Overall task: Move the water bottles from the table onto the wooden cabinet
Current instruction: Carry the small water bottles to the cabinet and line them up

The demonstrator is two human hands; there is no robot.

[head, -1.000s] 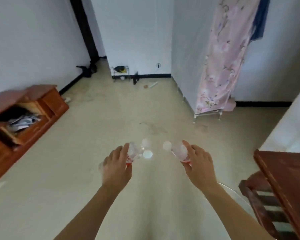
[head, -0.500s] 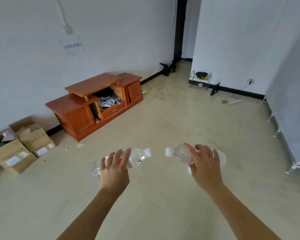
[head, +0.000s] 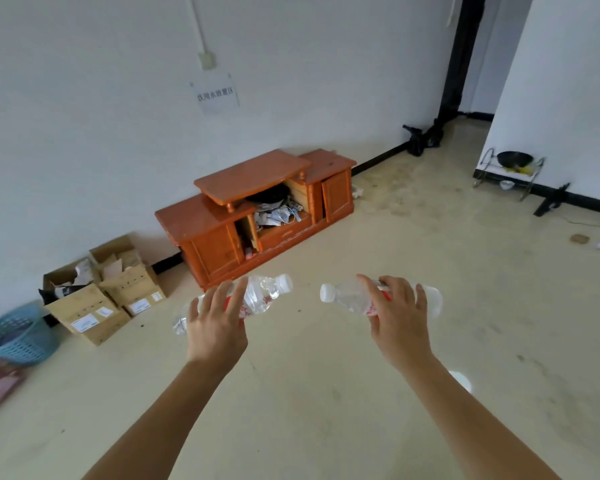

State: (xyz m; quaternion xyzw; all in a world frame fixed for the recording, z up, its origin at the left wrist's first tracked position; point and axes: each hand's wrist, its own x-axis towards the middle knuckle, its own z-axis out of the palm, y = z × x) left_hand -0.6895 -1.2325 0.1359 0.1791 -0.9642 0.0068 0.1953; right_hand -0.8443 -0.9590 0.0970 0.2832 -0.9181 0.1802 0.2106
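Left hand (head: 217, 327) clamps left bottle (head: 260, 296), right hand (head: 400, 327) right bottle (head: 347, 299), both sideways: laid flat, they could roll off the wooden cabinet (head: 253, 171).

- Cardboard boxes (head: 101, 299): open, with white labels, on the floor by the left wall.
- Blue basket (head: 18, 336): near left, just beside the boxes.
- Paper sign (head: 215, 95): on the far wall, below a cable duct (head: 198, 26).
- Wire rack (head: 510, 174): far right, against the wall, holding a black pan (head: 515, 158).
- Floor (head: 430, 258): beige, scuffed.

place: sparsely furnished home room | signs: wooden cabinet (head: 201, 220), cardboard boxes (head: 94, 313), blue basket (head: 18, 337) — wok (head: 515, 158) on a rack (head: 528, 187)
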